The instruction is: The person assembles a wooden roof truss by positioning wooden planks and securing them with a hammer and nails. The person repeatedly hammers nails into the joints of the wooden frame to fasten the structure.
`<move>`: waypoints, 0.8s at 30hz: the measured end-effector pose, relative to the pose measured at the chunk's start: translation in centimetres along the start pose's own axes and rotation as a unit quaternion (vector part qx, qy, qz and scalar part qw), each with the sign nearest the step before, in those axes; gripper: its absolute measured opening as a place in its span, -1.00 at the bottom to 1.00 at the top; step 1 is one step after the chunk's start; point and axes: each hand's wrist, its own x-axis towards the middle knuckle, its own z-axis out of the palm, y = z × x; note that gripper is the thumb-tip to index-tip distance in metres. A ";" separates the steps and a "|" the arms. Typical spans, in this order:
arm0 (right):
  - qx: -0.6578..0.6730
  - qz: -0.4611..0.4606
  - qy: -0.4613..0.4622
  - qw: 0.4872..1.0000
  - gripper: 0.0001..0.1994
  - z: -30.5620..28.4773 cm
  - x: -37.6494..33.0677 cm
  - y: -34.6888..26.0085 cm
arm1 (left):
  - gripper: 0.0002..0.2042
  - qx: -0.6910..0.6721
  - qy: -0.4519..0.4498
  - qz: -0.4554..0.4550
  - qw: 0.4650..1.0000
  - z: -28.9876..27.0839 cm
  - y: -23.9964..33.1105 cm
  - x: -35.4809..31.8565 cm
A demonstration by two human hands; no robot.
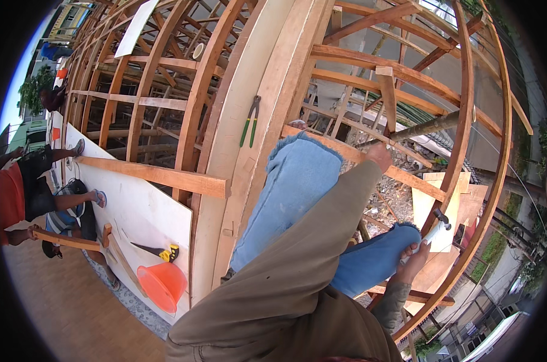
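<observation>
A hammer was held in the right hand, low on the right side of the view, just beside the right knee. The fingers were clamped round its pale handle, which ran up and to the right from the fist. A dark metal head was seen at the upper end, set crosswise to the handle, in front of pale plywood pieces.

The left hand was stretched out on a long olive sleeve and was placed at a slanting wooden batten of the boat frame. Whether its fingers were closed on the batten could not be told.

Green-handled pincers were seen lying on the broad central beam. Further left, an orange funnel and a handsaw were seen against a white panel.
</observation>
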 end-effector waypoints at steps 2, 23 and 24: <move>-0.022 -0.004 -0.010 1.000 -0.71 0.5 0.1 0.7 | -0.78 0.056 0.012 0.013 0.998 0.2 1.2 0.6; 0.025 0.268 -0.229 0.935 -0.78 16.6 -6.6 11.2 | -0.81 -0.002 0.089 -0.064 0.994 -0.1 1.0 -1.0; 0.047 0.275 -0.240 0.930 -0.78 17.8 -6.3 11.8 | -0.81 -0.003 0.095 -0.058 0.994 0.0 1.0 -0.9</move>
